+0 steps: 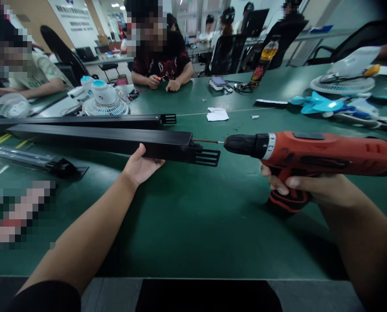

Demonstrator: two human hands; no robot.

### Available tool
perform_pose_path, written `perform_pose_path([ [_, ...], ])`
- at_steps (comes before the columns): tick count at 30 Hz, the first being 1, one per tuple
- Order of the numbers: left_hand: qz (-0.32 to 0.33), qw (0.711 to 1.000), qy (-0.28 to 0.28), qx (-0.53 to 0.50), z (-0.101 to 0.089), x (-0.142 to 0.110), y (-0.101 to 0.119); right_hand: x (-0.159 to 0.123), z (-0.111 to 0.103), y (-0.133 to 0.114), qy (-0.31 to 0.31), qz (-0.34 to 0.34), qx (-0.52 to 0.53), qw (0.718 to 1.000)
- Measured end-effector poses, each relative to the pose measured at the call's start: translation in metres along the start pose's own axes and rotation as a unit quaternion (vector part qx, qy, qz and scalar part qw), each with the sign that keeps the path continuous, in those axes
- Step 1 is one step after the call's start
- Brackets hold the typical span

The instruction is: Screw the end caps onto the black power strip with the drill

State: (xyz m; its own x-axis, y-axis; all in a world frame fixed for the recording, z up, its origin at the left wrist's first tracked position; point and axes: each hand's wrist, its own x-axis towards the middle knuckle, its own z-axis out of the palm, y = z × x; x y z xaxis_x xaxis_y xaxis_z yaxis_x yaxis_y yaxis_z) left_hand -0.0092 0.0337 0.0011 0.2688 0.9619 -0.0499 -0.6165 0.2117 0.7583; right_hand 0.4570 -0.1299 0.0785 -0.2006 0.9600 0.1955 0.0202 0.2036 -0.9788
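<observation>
My left hand (144, 165) is closed around the near end of a long black rectangular tube (122, 138), with the thumb on its front face. A slotted black tab (208, 157) sticks out of the tube's right end. In my right hand (297, 184) is a red and black cordless drill (330, 149), its nose pointing left at that end. A thin reddish-brown rod (206, 140) with a pale tip spans from the tube's end to the drill's chuck (242, 144). How deep the rod reaches into the tube is hidden.
Behind lies another black tube (73, 120); a third dark one (24, 158) is at left. White fan parts (104, 97) stand at the back left. Blue fan blades (320, 103) lie at right, near a drink bottle (261, 63). A person (162, 56) sits across the green table (193, 225).
</observation>
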Motion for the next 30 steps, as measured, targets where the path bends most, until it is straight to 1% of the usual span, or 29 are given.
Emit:
perform_pose_path([
  [3,-0.002,1.000,-0.006,-0.003,0.0001,-0.0002,0.0002,0.0004,0.0008,-0.0016,-0.002,0.005,0.011,1.000],
  [13,0.002,1.000,0.003,-0.006,0.0005,-0.0006,-0.0011,0.0026,-0.0001,-0.0009,-0.016,0.000,-0.003,1.000],
  [20,-0.019,1.000,-0.003,-0.008,0.0026,-0.0033,0.0030,0.0021,0.0009,-0.0014,-0.006,-0.009,0.014,1.000],
  [25,-0.001,1.000,0.005,0.006,0.0057,-0.0037,0.0019,0.0034,0.0018,-0.0019,0.005,-0.004,0.009,1.000],
  [30,0.002,1.000,0.006,0.005,0.0030,-0.0022,-0.0007,0.0031,0.0019,-0.0020,0.006,-0.002,0.008,1.000],
])
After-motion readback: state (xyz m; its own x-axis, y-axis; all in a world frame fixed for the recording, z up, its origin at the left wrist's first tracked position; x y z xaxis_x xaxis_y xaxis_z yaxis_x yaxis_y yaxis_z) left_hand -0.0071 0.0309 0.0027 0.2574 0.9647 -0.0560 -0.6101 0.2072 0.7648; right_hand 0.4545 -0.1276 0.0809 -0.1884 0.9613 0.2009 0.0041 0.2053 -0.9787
